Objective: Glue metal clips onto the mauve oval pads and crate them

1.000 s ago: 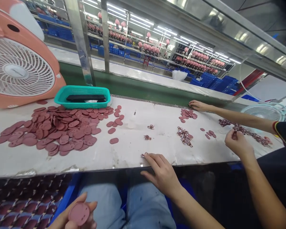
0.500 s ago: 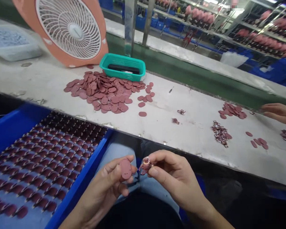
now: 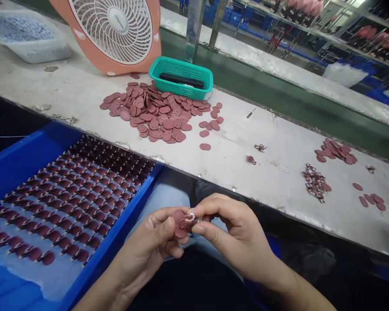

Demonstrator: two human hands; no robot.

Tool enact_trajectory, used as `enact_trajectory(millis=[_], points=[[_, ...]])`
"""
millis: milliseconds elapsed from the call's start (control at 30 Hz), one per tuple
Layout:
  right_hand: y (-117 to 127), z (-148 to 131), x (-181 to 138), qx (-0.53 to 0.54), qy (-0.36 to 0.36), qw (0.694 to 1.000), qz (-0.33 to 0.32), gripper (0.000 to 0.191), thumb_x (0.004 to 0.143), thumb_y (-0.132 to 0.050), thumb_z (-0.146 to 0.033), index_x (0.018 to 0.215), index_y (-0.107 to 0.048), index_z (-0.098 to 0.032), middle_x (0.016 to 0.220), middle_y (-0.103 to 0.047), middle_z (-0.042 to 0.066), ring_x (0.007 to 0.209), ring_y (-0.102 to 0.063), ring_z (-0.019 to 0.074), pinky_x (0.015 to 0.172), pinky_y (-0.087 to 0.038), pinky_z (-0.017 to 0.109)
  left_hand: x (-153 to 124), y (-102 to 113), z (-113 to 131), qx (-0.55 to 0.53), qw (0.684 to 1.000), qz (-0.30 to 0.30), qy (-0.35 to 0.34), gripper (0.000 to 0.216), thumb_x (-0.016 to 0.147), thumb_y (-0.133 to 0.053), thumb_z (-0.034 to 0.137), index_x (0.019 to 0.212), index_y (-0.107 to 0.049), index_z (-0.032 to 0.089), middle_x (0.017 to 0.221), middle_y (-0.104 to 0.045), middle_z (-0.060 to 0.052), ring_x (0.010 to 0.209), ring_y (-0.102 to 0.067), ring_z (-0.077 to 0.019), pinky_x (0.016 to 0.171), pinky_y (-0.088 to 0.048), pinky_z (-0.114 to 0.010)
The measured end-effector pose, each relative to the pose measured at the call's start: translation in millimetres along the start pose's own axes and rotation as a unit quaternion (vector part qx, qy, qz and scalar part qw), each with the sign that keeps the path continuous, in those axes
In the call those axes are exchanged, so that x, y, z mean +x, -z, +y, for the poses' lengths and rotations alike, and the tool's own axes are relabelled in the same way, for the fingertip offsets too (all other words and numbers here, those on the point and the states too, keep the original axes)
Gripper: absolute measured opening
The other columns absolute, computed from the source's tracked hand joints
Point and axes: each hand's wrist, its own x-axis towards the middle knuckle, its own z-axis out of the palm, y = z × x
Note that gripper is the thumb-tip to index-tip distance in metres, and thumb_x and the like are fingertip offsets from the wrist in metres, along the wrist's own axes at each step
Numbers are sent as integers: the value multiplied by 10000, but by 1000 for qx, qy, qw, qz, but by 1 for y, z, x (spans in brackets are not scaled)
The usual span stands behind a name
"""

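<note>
Hands closer together than a moment ago, left hand and right hand both clamped on a maroon oval disc.

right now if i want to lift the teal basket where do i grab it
Probably the rim at the right short end of the teal plastic basket, coming from the right: that end stands free, while the pile of maroon oval pads crowds the near long side. The raised rim gives an edge to hook.

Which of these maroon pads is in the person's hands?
The oval pad between the left hand and right hand, a small piece on it; the others lie on the bench or in the blue tray.
</note>
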Motion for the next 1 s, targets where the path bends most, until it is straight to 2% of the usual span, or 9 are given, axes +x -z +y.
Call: enact_trajectory(millis=[300, 733, 1000], points=[[5, -5, 2, -73, 67, 995, -31, 124, 914, -708, -134, 1032, -724, -169, 890, -754, 2, 806, -668, 98, 789, -511, 208, 6, 12, -5, 3, 999, -31, 8, 303, 676, -888, 443, 813, -822, 181, 669, -655, -5, 541, -565, -65, 461, -532, -121], [3, -6, 6, -96, 60, 993, -31, 103, 908, -701, -118, 997, -723, -166, 882, -757, -3, 774, -669, 90, 746, -507, 186, 7, 9, -3, -7, 1000, -23, 5, 309, 670, -892, 449, 798, -820, 178, 658, -638, -1, 568, -570, -67, 467, -526, -112], [5, -6, 10, -110, 93, 988, -50, 88, 916, -688, -123, 996, -711, -154, 845, -737, 10, 761, -652, 106, 756, -507, 218, 6, 10, -3, -5, 1000, 9, -1, 330, 612, -922, 447, 796, -827, 190, 621, -643, 12, 529, -563, -62, 458, -520, -121]])
